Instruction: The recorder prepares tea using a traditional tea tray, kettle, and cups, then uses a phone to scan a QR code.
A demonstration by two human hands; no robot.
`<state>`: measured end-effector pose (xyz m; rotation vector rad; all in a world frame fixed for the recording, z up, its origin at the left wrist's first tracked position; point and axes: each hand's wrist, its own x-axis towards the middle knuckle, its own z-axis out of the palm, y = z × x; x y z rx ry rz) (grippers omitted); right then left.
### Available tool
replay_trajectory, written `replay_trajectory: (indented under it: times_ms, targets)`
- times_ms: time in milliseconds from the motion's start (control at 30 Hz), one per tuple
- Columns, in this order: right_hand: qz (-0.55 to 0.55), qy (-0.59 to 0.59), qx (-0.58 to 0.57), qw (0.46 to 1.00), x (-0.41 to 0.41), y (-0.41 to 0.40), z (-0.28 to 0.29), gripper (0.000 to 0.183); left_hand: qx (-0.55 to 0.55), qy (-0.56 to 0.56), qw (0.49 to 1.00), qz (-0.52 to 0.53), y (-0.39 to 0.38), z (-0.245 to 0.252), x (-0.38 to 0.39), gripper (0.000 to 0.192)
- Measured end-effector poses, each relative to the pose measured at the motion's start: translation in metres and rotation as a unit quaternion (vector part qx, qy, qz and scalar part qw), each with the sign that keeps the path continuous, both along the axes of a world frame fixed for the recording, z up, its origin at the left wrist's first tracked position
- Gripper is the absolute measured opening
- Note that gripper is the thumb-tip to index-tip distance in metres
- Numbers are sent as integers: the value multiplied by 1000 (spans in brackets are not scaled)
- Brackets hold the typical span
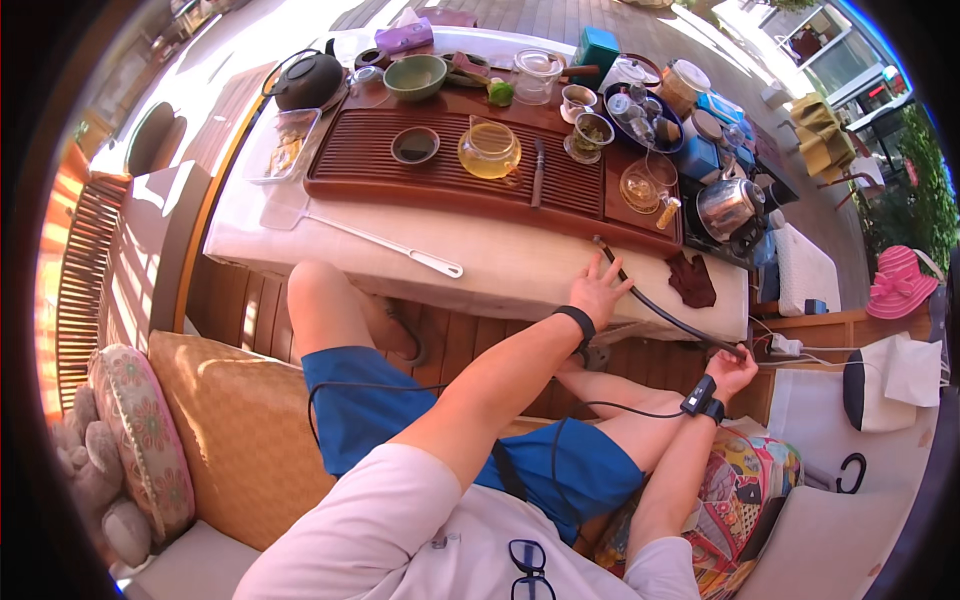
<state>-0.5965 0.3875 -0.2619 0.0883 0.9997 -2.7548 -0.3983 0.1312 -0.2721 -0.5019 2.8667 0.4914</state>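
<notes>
A thin black hose curves from beside the tea tray's front edge, across the pale tablecloth, down to the right. My left hand lies on the cloth at the table's front, fingers spread, with its fingertips at the hose near the upper end. Past the table's edge, my right hand pinches the lower end of the hose between its fingers. Behind the hose stands the slatted wooden tea tray. A crumpled dark brown cloth lies right of the hose.
On the tray are a glass teapot of yellow tea, a dark cup and a tea knife. A white fly swatter lies on the tablecloth. A metal kettle stands right. A black cable runs from my right wrist.
</notes>
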Motion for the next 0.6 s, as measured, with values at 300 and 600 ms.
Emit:
replay_trajectory:
  times_ms: [300,600]
  targets:
    - [1,7,-2,1000,1,-2,1,10,-6,11,1000,8,1,-5,-2,83]
    - [10,6,-1,1000,3,-7,2,9,1,-13,1000,3,-5,0,-1,84]
